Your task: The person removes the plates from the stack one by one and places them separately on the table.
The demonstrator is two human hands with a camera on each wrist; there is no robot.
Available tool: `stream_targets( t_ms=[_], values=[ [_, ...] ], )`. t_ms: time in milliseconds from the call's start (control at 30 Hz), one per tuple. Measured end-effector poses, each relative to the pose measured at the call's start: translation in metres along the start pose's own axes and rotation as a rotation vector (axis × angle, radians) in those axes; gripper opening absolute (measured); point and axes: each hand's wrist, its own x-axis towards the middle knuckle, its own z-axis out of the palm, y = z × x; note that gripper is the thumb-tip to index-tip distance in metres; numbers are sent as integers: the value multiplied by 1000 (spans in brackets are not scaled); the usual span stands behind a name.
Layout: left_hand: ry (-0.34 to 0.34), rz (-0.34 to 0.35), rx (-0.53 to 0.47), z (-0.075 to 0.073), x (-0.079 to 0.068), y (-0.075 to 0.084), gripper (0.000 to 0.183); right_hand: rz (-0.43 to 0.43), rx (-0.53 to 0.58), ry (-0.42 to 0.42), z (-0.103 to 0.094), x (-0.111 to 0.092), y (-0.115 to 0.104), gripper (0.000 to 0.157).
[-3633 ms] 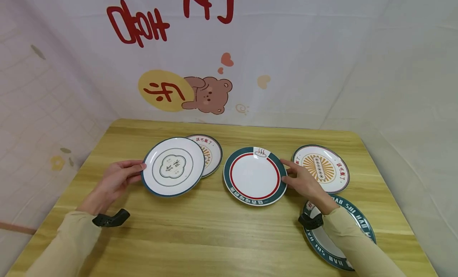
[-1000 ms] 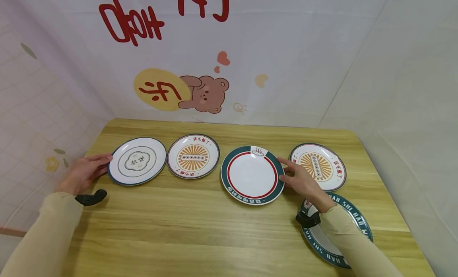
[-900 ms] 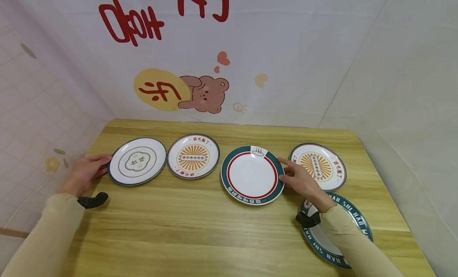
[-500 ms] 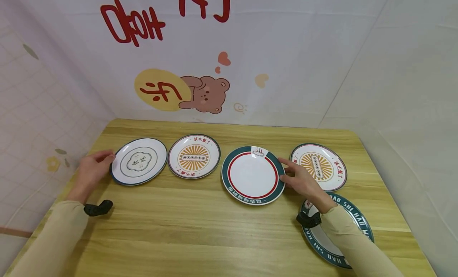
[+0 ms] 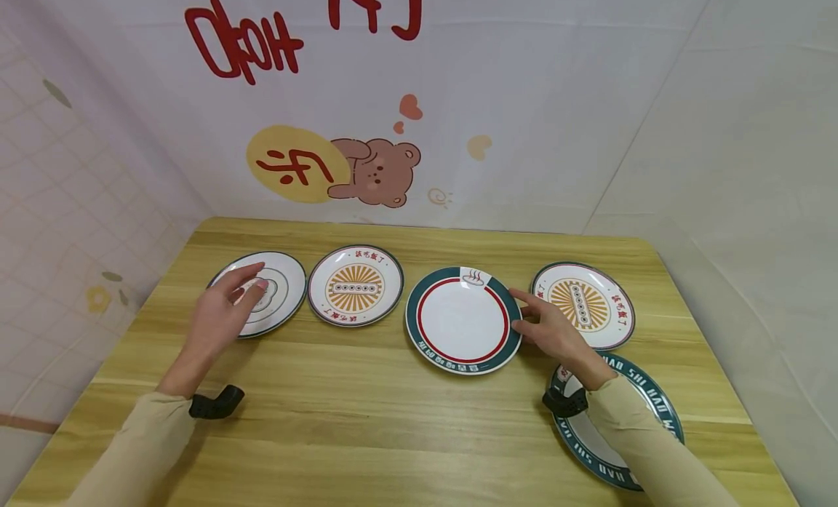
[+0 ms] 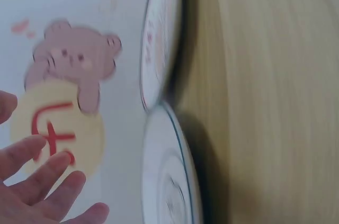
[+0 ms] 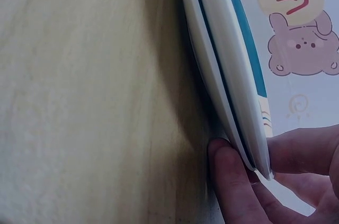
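My left hand [image 5: 222, 314] is over a white plate [image 5: 288, 297] with a dark blue rim and a flower-shaped emblem, covering its left part in the head view. The left wrist view shows the fingers spread, holding nothing. My right hand [image 5: 553, 332] pinches the right edge of a white plate [image 5: 465, 321] with a green rim and red ring. From the right wrist, a second plate [image 7: 210, 75] appears stacked right under it, mostly hidden from above. Thumb on top and fingers below take both edges.
A sunburst-patterned plate [image 5: 356, 303] lies between the two plates by my hands. Another sunburst plate [image 5: 585, 303] is at the right, behind a large green-rimmed plate [image 5: 609, 449] partly under my right forearm. A printed cloth [image 5: 524, 92] hangs behind the wooden table [image 5: 393, 434].
My left hand carried the blue-rimmed plate left from over the sunburst plate, let it go on the table, then lifted and moved right above it. The right hand keeps its grip.
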Motion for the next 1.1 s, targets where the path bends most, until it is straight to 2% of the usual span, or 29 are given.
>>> stream_targets(
  t_ms=[233,467,600,767,933,1100],
  values=[
    [-71,41,-91,25,-7,31,48,14,-20,2,-1,1,1,61],
    [-165,67,-172,47,-14,51,48,3,-9,-2,-2,2,2,60],
    [-204,75,-210,59,-17,59,47,0,-2,-1,-2,0,2,60],
    [-234,117,-238,74,-21,67,47,0,-10,0,-2,-1,4,60],
    [-242,159,-225,88,-24,72,47,-9,1,-4,-2,1,6,60],
    [-261,171,-268,103,-28,76,47,-21,-1,-7,-2,2,6,60]
  ],
)
